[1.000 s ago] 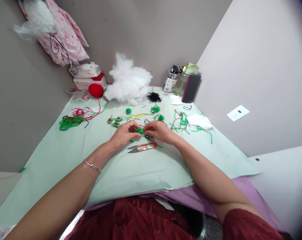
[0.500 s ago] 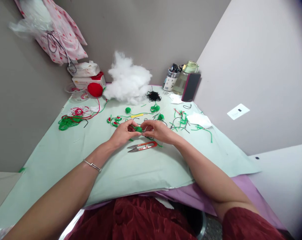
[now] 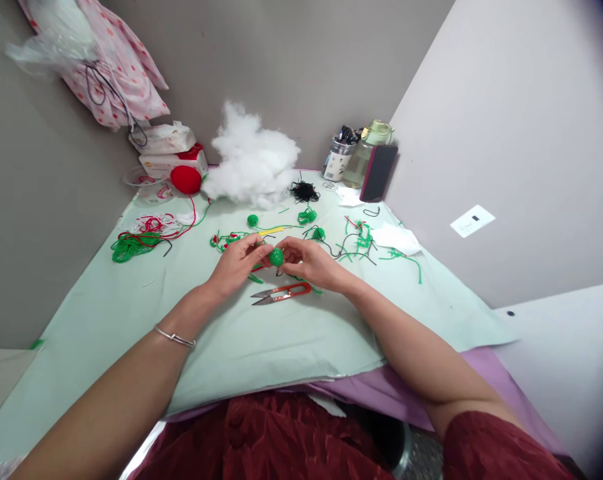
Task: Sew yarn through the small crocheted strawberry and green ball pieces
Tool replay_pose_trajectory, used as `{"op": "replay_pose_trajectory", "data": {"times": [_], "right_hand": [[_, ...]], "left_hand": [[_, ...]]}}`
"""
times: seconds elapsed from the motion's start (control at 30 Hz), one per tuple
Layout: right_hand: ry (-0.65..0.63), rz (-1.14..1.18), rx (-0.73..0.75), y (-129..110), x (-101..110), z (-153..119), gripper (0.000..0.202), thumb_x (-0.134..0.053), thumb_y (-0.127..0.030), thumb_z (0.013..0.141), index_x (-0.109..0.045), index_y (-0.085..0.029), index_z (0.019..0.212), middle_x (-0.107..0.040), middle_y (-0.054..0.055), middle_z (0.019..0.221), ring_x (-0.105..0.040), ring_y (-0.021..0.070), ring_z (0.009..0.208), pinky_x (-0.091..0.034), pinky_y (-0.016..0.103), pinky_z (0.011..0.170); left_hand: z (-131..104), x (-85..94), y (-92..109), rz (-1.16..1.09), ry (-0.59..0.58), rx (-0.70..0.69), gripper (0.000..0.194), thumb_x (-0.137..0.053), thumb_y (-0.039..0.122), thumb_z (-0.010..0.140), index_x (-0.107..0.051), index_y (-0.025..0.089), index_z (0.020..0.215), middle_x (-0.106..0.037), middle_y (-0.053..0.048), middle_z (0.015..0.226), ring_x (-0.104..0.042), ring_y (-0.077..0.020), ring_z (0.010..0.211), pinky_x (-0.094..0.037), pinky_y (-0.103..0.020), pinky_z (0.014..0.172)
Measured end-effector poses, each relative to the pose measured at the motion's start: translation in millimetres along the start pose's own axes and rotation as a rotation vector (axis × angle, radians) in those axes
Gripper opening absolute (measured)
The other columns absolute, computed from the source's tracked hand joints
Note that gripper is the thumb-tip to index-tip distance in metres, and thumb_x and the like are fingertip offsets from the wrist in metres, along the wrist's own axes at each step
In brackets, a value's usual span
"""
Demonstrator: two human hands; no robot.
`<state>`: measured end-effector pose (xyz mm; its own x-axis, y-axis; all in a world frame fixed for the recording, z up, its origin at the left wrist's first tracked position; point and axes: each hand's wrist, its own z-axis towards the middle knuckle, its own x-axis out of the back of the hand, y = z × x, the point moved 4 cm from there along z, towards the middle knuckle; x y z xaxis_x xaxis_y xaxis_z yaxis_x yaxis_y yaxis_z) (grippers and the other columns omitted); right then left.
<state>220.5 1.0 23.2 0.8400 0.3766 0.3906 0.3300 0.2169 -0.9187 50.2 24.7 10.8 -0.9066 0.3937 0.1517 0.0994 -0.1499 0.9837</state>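
A small green yarn ball [image 3: 276, 257] is pinched between my two hands above the table. My left hand [image 3: 237, 264] grips its left side with thumb and fingers. On its right, my right hand [image 3: 311, 261] closes its fingertips on the same ball. Just below lie orange-handled thread snips [image 3: 281, 293], blades pointing left. Behind my hands is a yellow-handled hook [image 3: 271, 231], partly hidden. Small red and green crocheted pieces [image 3: 226, 240] lie by my left fingers. Another green ball [image 3: 252, 221] sits farther back.
White stuffing [image 3: 254, 157] is heaped at the back. Green yarn [image 3: 136, 247] and a red yarn ball [image 3: 186, 179] lie left. Yarn scraps [image 3: 361, 237] are scattered right. A pen cup [image 3: 338, 160], a bottle [image 3: 364, 157] and a phone [image 3: 379, 173] stand at the back right.
The green ball has been turned between my fingers and shows more of its round side now. My left hand has shifted slightly left, and the view has moved a little.
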Motion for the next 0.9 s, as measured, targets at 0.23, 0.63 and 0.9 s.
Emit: {"op": "replay_pose_trajectory", "data": {"times": [0.23,0.63,0.9], "right_hand": [[-0.113,0.189,0.028,-6.7,2.4,1.0,0.021,-0.067,-0.016,0.08,-0.062,-0.016,0.101,-0.065,-0.001,0.079,-0.063,0.0125,0.074,-0.049,0.026,0.073],[-0.294,0.506,0.01,-10.4,1.8,-3.7,0.028,-0.078,-0.018,0.08,-0.065,-0.016,0.105,-0.067,0.0,0.085,-0.063,0.0098,0.077,-0.053,0.024,0.075],[-0.167,0.59,0.016,-7.8,7.7,0.6,0.031,-0.084,-0.021,0.073,-0.066,-0.017,0.097,-0.069,-0.002,0.081,-0.062,0.0086,0.069,-0.053,0.022,0.069]], "left_hand": [[2.2,15.1,11.2,-0.249,0.11,0.015,0.034,-0.069,0.047,0.086,-0.064,0.016,0.072,-0.068,-0.004,0.094,-0.062,-0.0125,0.078,-0.055,-0.025,0.075],[-0.8,9.5,20.3,-0.636,-0.05,0.218,0.026,-0.073,0.039,0.083,-0.062,0.017,0.075,-0.06,-0.004,0.08,-0.055,-0.0102,0.067,-0.051,-0.02,0.056],[-8.0,11.5,26.6,-0.312,-0.271,0.087,0.047,-0.084,0.023,0.067,-0.077,0.024,0.113,-0.067,-0.007,0.108,-0.062,-0.0175,0.089,-0.053,-0.027,0.073]]}}
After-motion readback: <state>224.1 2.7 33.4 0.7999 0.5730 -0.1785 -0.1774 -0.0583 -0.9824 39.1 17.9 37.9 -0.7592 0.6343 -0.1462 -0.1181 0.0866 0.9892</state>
